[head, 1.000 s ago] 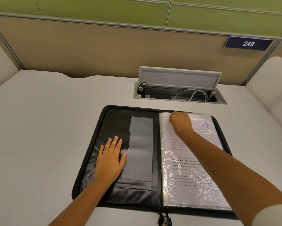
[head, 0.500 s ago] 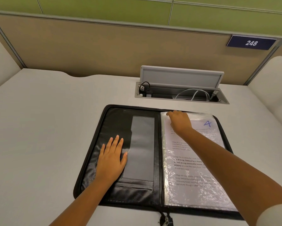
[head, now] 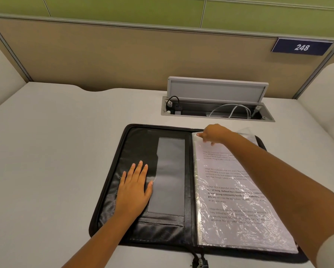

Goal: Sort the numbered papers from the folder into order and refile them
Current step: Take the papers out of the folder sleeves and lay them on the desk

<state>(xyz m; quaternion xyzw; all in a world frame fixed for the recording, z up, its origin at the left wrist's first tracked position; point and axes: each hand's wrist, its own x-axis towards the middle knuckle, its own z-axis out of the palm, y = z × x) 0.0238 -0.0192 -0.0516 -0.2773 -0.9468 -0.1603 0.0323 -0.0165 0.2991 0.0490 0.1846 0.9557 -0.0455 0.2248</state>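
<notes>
A black zip folder (head: 135, 144) lies open on the desk in front of me. My left hand (head: 135, 187) rests flat, fingers straight, on the folder's left inner cover beside a grey pocket (head: 170, 176). The right half holds a stack of crinkled clear sleeves with the sleeved paper (head: 233, 207) of printed text on top. My right hand (head: 213, 133) reaches across the page and pinches the sleeved paper at its top edge near the left corner. Whether the fingers hold the plastic or the sheet inside is hidden. My forearm covers the page's upper right corner.
An open cable tray (head: 216, 111) with its grey lid raised and white and black cables inside sits in the desk just behind the folder. A beige partition with a "248" plate (head: 301, 47) closes the back. The zip pull (head: 200, 263) hangs at the near edge.
My right hand has slid up and left to the top-left corner of the sleeved paper. My forearm now covers the blue 4 seen earlier. The left hand has stayed put.
</notes>
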